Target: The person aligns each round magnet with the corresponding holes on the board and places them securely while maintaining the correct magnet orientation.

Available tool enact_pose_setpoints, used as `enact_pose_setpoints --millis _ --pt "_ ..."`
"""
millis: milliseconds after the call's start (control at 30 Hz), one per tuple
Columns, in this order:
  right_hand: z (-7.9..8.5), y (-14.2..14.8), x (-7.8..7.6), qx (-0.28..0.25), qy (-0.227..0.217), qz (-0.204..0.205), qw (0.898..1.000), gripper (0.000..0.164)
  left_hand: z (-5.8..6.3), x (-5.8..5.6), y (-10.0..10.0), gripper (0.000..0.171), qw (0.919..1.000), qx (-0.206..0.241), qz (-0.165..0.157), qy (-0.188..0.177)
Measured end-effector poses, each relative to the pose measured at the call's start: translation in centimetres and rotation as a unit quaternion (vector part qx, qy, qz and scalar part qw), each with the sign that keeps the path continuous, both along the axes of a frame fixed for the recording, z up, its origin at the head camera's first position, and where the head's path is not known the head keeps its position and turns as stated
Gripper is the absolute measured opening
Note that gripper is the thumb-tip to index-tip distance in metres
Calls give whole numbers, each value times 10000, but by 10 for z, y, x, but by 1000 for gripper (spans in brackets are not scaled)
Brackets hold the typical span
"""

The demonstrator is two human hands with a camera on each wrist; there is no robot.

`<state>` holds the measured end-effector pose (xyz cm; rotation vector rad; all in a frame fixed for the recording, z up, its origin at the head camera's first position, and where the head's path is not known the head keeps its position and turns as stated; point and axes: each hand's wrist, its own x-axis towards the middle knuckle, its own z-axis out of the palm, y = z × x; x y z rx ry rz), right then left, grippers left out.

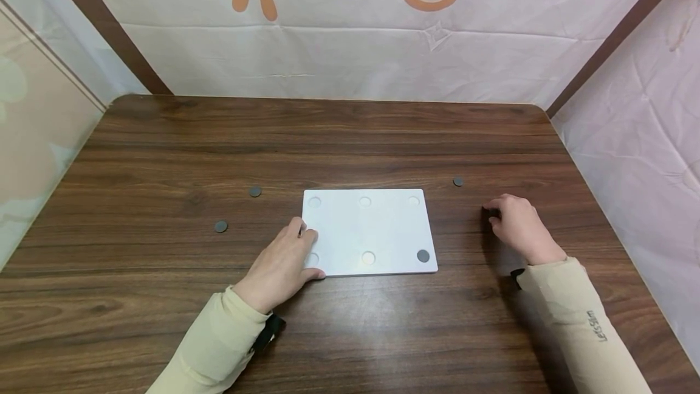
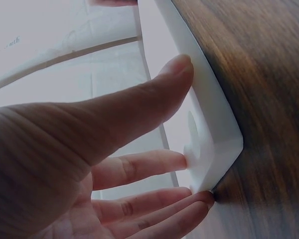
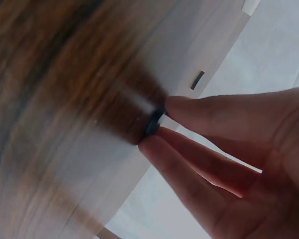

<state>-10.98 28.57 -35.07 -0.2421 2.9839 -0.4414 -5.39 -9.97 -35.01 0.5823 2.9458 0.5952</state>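
A white rectangular board (image 1: 377,230) with shallow round recesses lies on the table; a dark grey disc (image 1: 423,256) fills its front right recess. My left hand (image 1: 281,266) grips the board's front left corner. In the left wrist view the thumb (image 2: 177,74) presses the front edge while the fingers touch the left side. Right of the board, my right hand (image 1: 519,227) is low over the table. Its thumb and fingertips pinch a small dark disc (image 3: 154,122), seen nearly edge-on and partly covered by the fingers in the right wrist view.
Two grey discs, one nearer (image 1: 220,227) and one farther (image 1: 254,191), lie left of the board. Another grey disc (image 1: 457,182) lies beyond my right hand. The brown wooden table (image 1: 350,145) ends at a pale printed curtain (image 1: 339,59) at the back.
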Motion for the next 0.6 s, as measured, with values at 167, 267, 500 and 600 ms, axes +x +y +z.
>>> enact_pose_setpoints --millis 167,267,500,600 --pt "-2 1 -3 -28 291 -7 9996 24 0 0 0 40 10000 -1 6 -40" --pt "-3 2 -3 -70 371 -41 9993 23 0 0 0 39 10000 12 5 -32" --pt "-3 2 -3 -143 438 -109 9989 20 0 0 0 40 10000 36 1 -42" --pt "-3 2 -3 -114 481 -167 9986 19 1 0 0 40 10000 28 8 -42"
